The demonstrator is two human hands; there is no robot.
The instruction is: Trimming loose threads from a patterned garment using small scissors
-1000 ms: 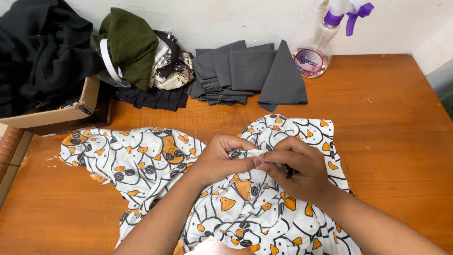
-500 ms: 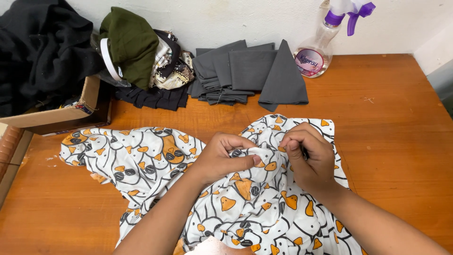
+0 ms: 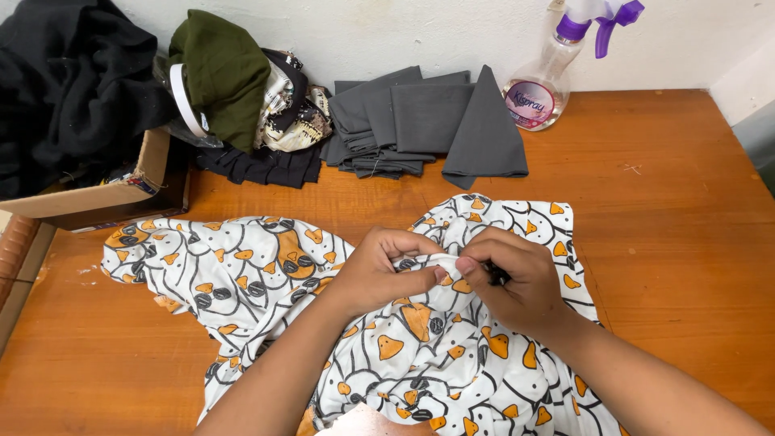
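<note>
I see left hand [image 3: 387, 270] and right hand [image 3: 517, 282] pinching small fold of white cotton garment with orange-and-black bird print [image 3: 266, 274]; thin dark tool [image 3: 496, 276] inside right grip. Garment spreads under both grips across wooden desk [image 3: 678, 202]. Beyond grips: folded grey cloth stack [image 3: 420, 117], clear spray bottle [image 3: 549, 77]. Far left: cardboard box [image 3: 121, 194].

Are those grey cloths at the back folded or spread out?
Folded: the grey cloths lie stacked in flat layered pieces with creased edges, beside the spray bottle.

A worn orange-brown wooden table [image 3: 686, 202] stands against a scuffed white wall [image 3: 420, 32].
</note>
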